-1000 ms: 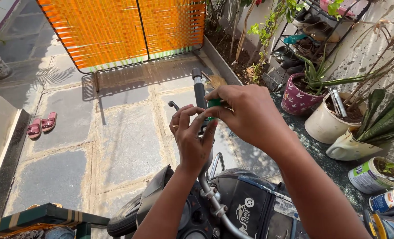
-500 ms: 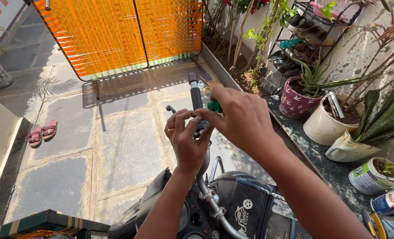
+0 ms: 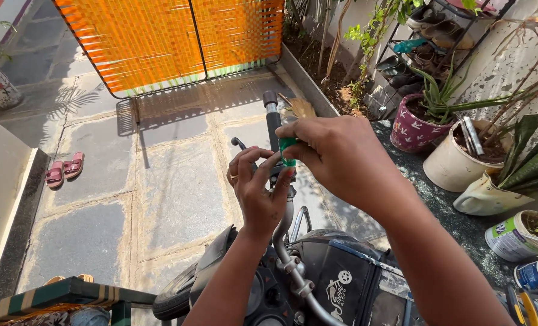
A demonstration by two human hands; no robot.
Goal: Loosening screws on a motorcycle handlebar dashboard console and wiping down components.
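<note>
head view: my right hand (image 3: 341, 158) pinches a small green cap (image 3: 288, 145), light & slick; left hand (image 3: 258, 190) cups the bike handlebar (image 3: 273, 124), stiff, fingers half-curled.

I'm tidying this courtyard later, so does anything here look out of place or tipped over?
Yes. Beside the plant pots on the right, a cream pot lies on its side, its long green leaves spilling sideways. A pair of pink sandals sits loose on the paving. The right hand holds a small green-handled tool at the motorcycle handlebar, the left hand alongside.
</note>
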